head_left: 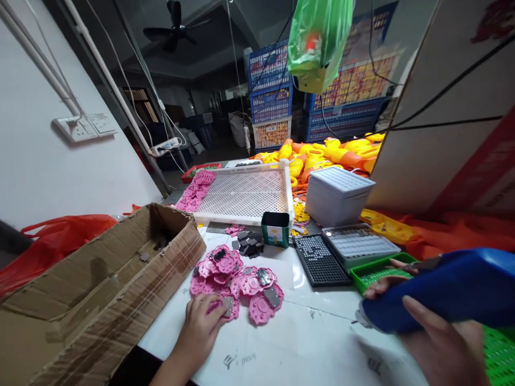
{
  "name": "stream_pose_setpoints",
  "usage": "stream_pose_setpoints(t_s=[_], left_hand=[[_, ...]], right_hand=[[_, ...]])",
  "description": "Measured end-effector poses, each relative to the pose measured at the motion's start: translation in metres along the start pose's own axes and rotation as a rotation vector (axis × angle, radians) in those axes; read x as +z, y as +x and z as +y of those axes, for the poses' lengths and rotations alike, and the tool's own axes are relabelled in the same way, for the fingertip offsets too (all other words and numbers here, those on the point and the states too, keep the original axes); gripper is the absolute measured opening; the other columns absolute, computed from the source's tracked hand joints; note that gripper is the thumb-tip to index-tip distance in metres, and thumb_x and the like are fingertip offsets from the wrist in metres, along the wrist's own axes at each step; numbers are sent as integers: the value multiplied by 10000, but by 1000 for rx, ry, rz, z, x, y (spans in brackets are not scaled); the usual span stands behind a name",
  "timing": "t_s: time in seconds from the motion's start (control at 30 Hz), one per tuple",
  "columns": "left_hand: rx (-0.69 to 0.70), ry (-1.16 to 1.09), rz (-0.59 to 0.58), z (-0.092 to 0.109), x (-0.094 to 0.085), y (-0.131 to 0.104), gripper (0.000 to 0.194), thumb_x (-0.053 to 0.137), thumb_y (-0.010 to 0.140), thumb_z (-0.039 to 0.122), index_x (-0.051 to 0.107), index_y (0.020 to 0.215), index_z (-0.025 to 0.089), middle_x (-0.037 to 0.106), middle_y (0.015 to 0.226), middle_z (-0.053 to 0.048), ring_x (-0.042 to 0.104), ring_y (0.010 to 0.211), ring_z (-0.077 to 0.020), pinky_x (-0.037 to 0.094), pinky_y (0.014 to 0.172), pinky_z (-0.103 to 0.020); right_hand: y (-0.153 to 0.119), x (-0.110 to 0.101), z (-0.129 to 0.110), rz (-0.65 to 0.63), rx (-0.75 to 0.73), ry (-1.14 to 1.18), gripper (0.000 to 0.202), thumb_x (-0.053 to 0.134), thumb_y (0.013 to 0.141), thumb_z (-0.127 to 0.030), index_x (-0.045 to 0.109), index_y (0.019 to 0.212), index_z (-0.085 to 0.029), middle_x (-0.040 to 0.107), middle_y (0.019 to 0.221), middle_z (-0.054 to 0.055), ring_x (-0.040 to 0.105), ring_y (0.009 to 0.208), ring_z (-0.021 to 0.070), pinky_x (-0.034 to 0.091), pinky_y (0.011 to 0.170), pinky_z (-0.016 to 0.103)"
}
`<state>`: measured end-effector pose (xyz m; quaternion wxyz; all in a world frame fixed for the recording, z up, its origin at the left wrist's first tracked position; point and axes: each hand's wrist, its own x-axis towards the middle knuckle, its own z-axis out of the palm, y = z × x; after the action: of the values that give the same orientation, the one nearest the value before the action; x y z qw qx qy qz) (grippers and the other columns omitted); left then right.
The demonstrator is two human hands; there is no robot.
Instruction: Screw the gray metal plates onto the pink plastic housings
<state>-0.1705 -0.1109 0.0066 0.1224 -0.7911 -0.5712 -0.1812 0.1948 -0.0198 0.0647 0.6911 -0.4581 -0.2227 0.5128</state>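
Note:
My left hand [205, 324] is at the near edge of a heap of pink plastic parts [222, 261], its fingers curled onto one pink scalloped part [231, 306] that carries a grey plate. More pink parts [260, 311] lie just to the right, some with dark or shiny plates on them. On the right side, my right hand [446, 343] is wrapped around a blue electric screwdriver [438, 292], thumb on the near side and fingers on the far side. Its silvery nose and thin tip point left, above the white table top. The hand is partly blurred.
A cardboard box [108, 289] stands on the left. Behind the heap are loose dark plates [248, 244], a green tin [276, 230] and a white perforated tray [245, 193]. A black grid tray [319, 260], a green basket [358, 279] and stacked white trays [338, 195] stand right.

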Motion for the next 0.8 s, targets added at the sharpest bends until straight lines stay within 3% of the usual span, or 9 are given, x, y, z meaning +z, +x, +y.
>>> stream_pose_setpoints(t_s=[0.2,0.33,0.4,0.5,0.57,0.7,0.8], left_hand=[[3,35,46,11,-10,6,340,542,814,140,685,1100,256,673,1077,-79,603,1009,-265,529,828,-405],[-40,46,94,14,-4,12,315,527,854,187,669,1133,227,673,1080,-98,609,1034,-267,516,862,-412],[-96,87,71,17,4,16,378,576,857,279,625,1225,209,638,1207,-132,571,1142,-319,480,941,-495],[-240,159,4,23,15,29,734,720,747,449,495,1391,178,446,1468,-196,354,1368,-443,309,1066,-665],[-333,162,-49,28,21,41,919,776,673,510,425,1450,168,327,1548,-212,216,1436,-469,202,1112,-692],[-400,105,-140,33,25,60,963,780,663,572,401,1476,222,298,1575,-181,192,1457,-449,141,1138,-687],[-388,84,-135,32,22,63,899,740,705,596,431,1460,218,348,1552,-179,248,1437,-450,175,1125,-698]], right_hand=[[0,2,-8,1,-3,24,615,798,317,-235,555,882,-260,618,613,-14,592,549,221,540,516,403],[2,0,-3,-47,-87,8,600,829,370,-280,547,899,-248,624,627,-17,601,554,216,531,530,398],[3,-1,0,-53,-111,14,600,839,386,-272,546,908,-239,635,626,-18,608,555,204,528,544,376],[4,0,2,-46,-129,14,585,843,390,-274,549,893,-224,650,624,-8,609,553,192,526,558,362],[4,1,3,-38,-137,5,565,841,389,-299,551,867,-214,647,613,-1,603,549,192,523,551,369],[5,0,3,-40,-149,-12,558,831,401,-302,562,882,-212,641,598,-7,597,535,198,517,538,385],[4,-2,3,-44,-153,-10,539,830,403,-270,566,871,-226,647,639,-18,612,555,205,528,556,395]])
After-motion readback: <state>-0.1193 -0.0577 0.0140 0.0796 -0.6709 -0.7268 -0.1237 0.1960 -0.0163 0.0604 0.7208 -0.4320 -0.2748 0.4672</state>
